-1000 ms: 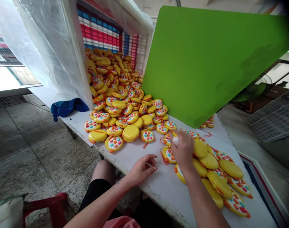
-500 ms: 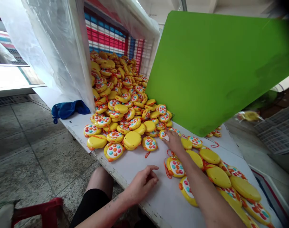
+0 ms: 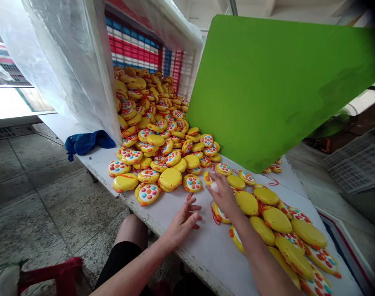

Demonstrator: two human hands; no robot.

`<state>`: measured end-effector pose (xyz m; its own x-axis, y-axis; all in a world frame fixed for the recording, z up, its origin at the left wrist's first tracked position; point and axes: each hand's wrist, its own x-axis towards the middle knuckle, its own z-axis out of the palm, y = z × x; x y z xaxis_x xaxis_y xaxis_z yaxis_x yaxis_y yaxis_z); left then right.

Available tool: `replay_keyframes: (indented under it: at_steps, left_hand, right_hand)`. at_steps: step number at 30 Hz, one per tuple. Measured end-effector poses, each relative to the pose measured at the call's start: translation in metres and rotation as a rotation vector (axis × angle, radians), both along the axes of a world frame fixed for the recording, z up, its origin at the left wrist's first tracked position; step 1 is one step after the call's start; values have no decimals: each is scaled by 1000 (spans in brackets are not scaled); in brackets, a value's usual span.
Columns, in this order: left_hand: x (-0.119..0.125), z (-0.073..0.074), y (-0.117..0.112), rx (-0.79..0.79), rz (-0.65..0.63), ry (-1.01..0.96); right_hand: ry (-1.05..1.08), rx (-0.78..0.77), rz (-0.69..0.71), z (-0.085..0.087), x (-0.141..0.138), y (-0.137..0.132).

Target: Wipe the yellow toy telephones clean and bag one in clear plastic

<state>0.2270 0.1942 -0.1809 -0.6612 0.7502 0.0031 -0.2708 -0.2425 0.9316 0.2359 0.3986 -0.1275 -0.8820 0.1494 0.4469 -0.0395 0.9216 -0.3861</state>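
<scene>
A big heap of yellow toy phones (image 3: 153,123) with coloured buttons spills across the white table (image 3: 206,242). More of these toys lie in a loose row at the right (image 3: 280,222). My right hand (image 3: 221,193) hovers over the toys near the table's middle, fingers closed on a small white object. One toy (image 3: 220,213) with a red cord lies just under that hand. My left hand (image 3: 184,220) rests near the table's front edge, fingers loosely spread, holding nothing.
A large green board (image 3: 267,86) leans over the table at the right. Clear plastic sheeting (image 3: 70,61) hangs at the left, with a blue cloth (image 3: 85,142) beside it. A red stool (image 3: 52,273) stands on the floor, white crates (image 3: 357,164) at far right.
My right hand reached forward to the heap's edge, then drew back a little toward me. My left hand stayed near the front edge, its fingers now more spread.
</scene>
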Motion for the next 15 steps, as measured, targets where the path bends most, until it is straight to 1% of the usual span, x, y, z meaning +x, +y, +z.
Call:
replay_keyframes:
  at_steps: [3,4,5,6,8,10,11,13,14,15]
  left_hand:
    - [-4,1,0,87,5,-141]
    - [-5,1,0,98,11,-163]
    - [-6,2,0,99,21,-170]
    - [-7,3,0,96,28,-169]
    - [-7,5,-1,101,23,-177]
    - [-5,9,-2,126,-2,-216]
    - [-4,11,-3,135,-11,-229]
    - [-1,14,-5,128,-14,-203]
    - [0,16,-6,111,-12,-168]
    - [1,16,-7,88,-7,-125]
  right_hand:
    - [-13,-122,194,-3,46,-47]
    - [-35,-152,235,-6,59,-60]
    - [-17,-193,231,-11,69,-72]
    - [17,-236,186,-16,77,-80]
    - [119,-368,22,-26,86,-90]
    - [164,-587,-129,-35,91,-93]
    - [146,-719,-169,-39,92,-93]
    - [73,-944,-182,-44,94,-92]
    - [46,-1008,-173,-45,96,-92]
    - [33,-1038,-157,-45,97,-92]
